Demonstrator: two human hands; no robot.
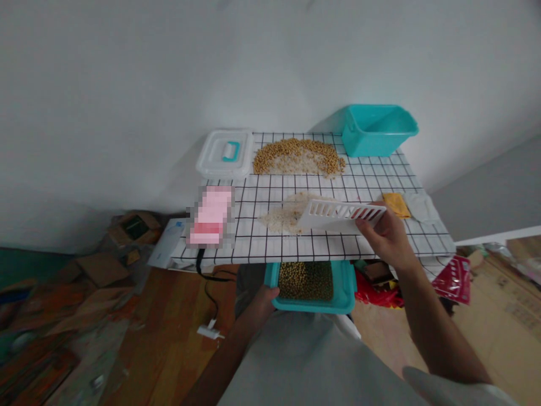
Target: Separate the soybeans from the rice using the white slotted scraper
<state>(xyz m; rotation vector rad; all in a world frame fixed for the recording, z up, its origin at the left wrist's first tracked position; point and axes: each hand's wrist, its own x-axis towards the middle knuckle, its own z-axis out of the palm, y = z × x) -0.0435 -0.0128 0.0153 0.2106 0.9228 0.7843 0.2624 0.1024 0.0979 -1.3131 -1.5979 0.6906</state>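
My left hand is closed on the left rim of a teal bin, which sits low against the table's front edge and is partly filled with soybean-like beans. A white slotted plastic plate is gripped between the thumb and fingers of my right hand, tilted over the table. Its lower left edge is at a patch of pale, fine grain-like bits. Farther back, a curved heap of tan beans lies on the checked tablecloth, with paler bits inside the curve.
A second teal bin stands at the back right; a clear lid lies back left. A pink, pixelated object is at the left, its black cable hanging down. Yellow cloth and white cloth lie right. Cardboard boxes clutter the floor.
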